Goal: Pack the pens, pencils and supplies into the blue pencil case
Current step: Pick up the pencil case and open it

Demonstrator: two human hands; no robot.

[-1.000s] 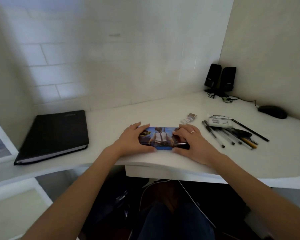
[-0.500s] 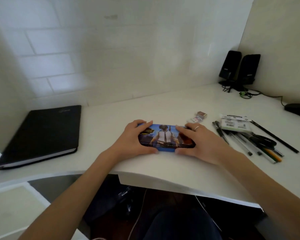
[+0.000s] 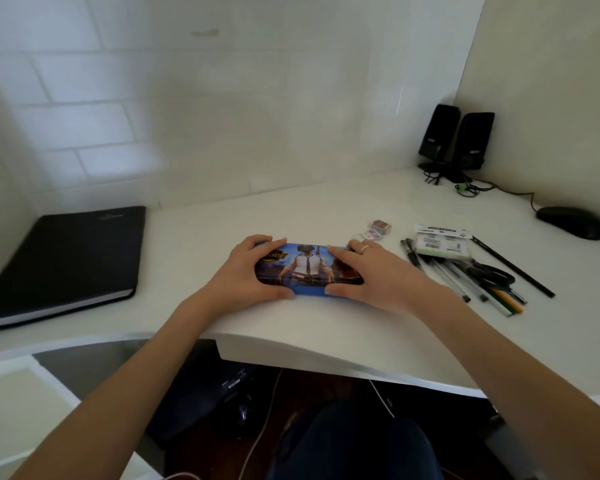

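Observation:
The blue pencil case (image 3: 307, 268), its lid printed with a game picture, lies flat and closed on the white desk near the front edge. My left hand (image 3: 246, 271) grips its left end, thumb on the near side and fingers over the far edge. My right hand (image 3: 368, 275), with a ring, grips the right end the same way. To the right lie several pens and pencils (image 3: 471, 282), black scissors (image 3: 492, 273), a long black pencil (image 3: 513, 266), a white packet (image 3: 442, 242) and two small erasers (image 3: 376, 230).
A black notebook (image 3: 70, 258) lies at the left of the desk (image 3: 326, 209). Two black speakers (image 3: 456, 140) with cables stand in the back right corner, a black mouse (image 3: 572, 223) beside them. Walls close in the desk on three sides.
The view has shifted, so the desk sits lower and more to the left in frame. Both hands keep the same grip on the case.

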